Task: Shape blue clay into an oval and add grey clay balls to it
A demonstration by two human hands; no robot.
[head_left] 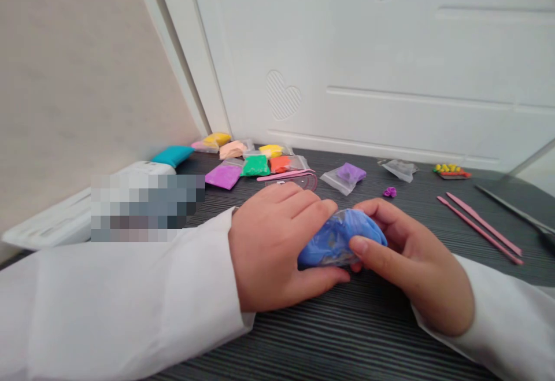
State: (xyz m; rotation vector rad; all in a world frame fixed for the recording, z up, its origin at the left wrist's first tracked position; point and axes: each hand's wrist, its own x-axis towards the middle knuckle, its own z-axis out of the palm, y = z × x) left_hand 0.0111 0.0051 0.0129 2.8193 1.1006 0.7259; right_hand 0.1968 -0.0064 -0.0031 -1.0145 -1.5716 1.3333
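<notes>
"What stood at twelve o'clock?"

"A white panelled door [347, 63] with an embossed heart."

"And at ten?"

"A beige wall [78, 80]; at six, a dark ribbed tabletop [347, 335]."

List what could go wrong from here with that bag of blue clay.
The plastic bag of blue clay is squeezed between the left hand and right hand, so its thin plastic might split. The loose purple clay bit just beyond the right hand could get knocked or squashed.

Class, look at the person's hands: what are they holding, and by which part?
The left hand and right hand hold a clear bag of blue modelling clay from opposite ends.
</notes>
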